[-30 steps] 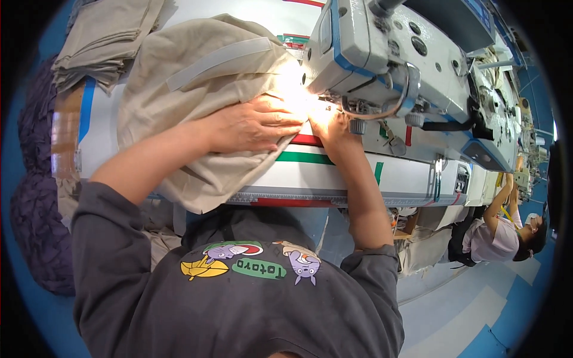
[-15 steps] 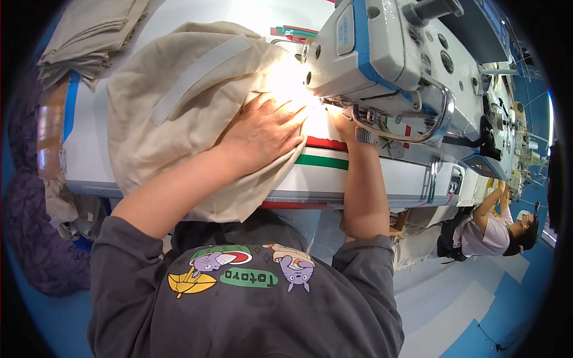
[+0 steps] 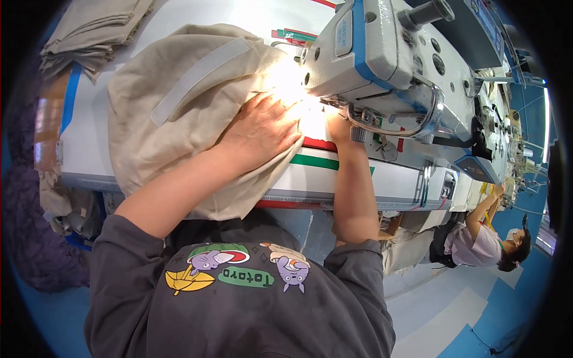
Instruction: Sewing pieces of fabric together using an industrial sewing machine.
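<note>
A beige cloth piece (image 3: pixel 140 137) lies bunched on the sewing table, a pale strip (image 3: pixel 197 80) fixed across its upper part. Flat on the cloth rests my left hand (image 3: pixel 261 128), fingers apart and stretched toward the needle area of a white and blue sewing machine (image 3: pixel 385 51). The machine's lamp glares over my left fingertips and the cloth edge there. My right hand (image 3: pixel 340 125) reaches in beside the needle area, on the right of the cloth. Glare and the machine's parts hide its fingers, so what they touch is not visible.
A stack of folded beige cloth (image 3: pixel 92 36) sits at the far left. Red and green tape strips (image 3: pixel 316 160) mark the table's near side. Scissors (image 3: pixel 388 148) lie under the machine arm. Another person (image 3: pixel 474 244) works at the right.
The whole view has shifted slightly. My right forearm sits a little further left, while my left hand stays flat on the cloth. The other person's arm has moved slightly.
</note>
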`<move>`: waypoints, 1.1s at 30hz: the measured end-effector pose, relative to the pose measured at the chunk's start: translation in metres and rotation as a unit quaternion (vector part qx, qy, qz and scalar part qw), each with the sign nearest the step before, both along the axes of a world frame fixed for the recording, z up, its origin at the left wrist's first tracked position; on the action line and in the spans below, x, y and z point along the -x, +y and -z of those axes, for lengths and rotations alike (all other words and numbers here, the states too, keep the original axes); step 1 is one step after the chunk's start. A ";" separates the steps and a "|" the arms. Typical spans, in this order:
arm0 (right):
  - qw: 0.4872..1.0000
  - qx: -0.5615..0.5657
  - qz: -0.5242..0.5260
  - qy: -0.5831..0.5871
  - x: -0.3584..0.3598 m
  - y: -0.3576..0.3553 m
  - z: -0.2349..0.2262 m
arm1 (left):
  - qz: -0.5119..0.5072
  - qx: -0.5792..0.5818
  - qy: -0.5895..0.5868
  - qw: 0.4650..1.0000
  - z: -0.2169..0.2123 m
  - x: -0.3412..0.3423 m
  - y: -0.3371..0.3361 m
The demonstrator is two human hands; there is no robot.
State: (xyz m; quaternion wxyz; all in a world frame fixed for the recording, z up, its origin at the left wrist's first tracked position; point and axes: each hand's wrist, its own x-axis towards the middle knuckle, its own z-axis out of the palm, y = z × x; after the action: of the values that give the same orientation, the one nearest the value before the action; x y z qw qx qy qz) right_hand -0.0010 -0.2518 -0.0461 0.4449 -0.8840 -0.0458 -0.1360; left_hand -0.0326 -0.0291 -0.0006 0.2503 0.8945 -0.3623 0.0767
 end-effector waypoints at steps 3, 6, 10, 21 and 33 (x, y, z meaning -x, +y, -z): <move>1.000 0.014 0.019 -0.010 0.016 0.006 -0.012 | 0.001 -0.009 -0.018 1.000 0.001 -0.001 -0.002; 0.990 0.120 0.033 -0.066 0.054 0.020 -0.033 | -0.018 0.017 -0.033 0.999 0.003 -0.002 -0.003; 0.970 0.091 -0.209 -0.082 0.140 0.059 -0.056 | -0.014 0.009 -0.034 0.999 0.009 -0.002 -0.001; 0.917 0.087 -0.378 -0.099 0.172 0.109 -0.074 | 0.133 0.024 0.081 0.987 -0.011 -0.022 0.034; 0.955 0.059 -0.287 0.046 0.238 0.062 -0.053 | 0.067 -0.149 0.010 0.987 -0.035 0.015 0.032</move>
State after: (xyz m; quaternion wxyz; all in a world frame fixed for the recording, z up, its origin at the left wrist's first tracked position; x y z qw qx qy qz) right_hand -0.2391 -0.1901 0.0069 0.4135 -0.8638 -0.2848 0.0411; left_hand -0.0477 0.0030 0.0341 0.1226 0.8963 -0.4261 -0.0044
